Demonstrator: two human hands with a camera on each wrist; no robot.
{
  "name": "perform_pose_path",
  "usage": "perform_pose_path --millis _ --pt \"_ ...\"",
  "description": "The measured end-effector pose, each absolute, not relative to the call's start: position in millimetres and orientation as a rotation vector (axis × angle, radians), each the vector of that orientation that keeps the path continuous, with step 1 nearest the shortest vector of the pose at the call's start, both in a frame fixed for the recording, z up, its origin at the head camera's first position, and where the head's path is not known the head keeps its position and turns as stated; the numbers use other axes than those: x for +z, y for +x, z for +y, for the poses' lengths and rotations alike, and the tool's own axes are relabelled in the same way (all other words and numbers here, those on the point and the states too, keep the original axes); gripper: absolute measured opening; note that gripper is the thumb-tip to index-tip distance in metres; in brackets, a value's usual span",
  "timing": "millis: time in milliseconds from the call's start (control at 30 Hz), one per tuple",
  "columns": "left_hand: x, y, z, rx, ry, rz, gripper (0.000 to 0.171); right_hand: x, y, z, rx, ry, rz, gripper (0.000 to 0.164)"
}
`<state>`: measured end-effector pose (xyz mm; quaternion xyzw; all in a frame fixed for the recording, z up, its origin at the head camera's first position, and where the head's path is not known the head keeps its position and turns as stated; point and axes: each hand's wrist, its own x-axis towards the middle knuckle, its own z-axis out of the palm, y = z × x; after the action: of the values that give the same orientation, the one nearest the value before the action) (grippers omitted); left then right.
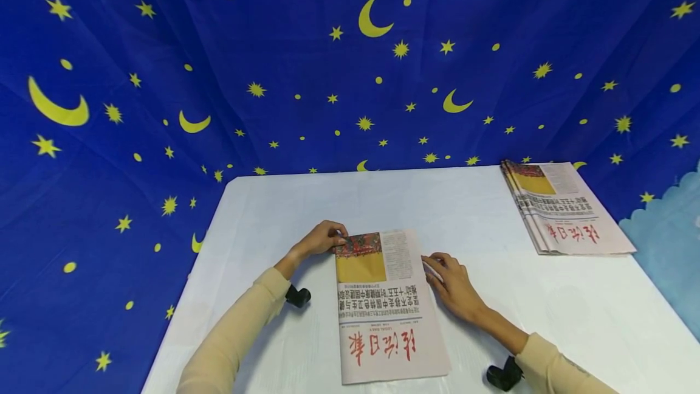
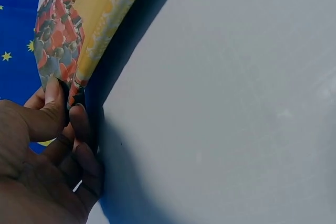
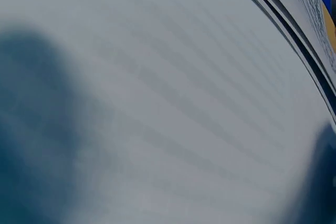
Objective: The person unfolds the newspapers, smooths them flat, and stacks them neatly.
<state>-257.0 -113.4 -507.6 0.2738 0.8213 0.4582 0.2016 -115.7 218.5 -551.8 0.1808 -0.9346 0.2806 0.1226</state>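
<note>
A folded newspaper (image 1: 391, 309) with red and black print and a yellow-and-red photo lies on the white table, its masthead toward the near edge. My left hand (image 1: 322, 238) pinches its far left corner; the left wrist view shows the thumb and fingers of that hand (image 2: 52, 140) on the photo's corner, which is bent upward. At the right edge, my right hand (image 1: 454, 284) grips the paper with bent fingers. The right wrist view does not show the fingers, only layered edges of the newspaper (image 3: 310, 19) at its upper right.
A stack of similar folded newspapers (image 1: 566, 208) lies at the table's far right corner. The white table (image 1: 273, 211) meets a blue curtain (image 1: 306, 65) with yellow moons and stars at the back and left. Black wrist devices (image 1: 504, 374) sit by both sleeves.
</note>
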Motion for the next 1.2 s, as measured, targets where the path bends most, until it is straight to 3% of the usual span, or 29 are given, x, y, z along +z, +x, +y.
perform_pose_path --millis 167,367,800,1200 --pt "-510 -257 -114 1.301 0.763 2.278 0.010 -552 -119 221 1.082 0.566 -2.626 0.036" --pt "-509 -255 -112 1.285 0.752 2.306 0.011 -551 -121 220 1.270 0.610 -2.650 0.042" --pt "-510 -256 -117 1.298 0.751 2.258 0.012 -552 -111 218 0.544 0.987 -2.682 0.058" --pt "-517 -261 -129 1.397 0.645 2.080 0.019 -552 -105 217 0.488 1.003 -2.772 0.063"
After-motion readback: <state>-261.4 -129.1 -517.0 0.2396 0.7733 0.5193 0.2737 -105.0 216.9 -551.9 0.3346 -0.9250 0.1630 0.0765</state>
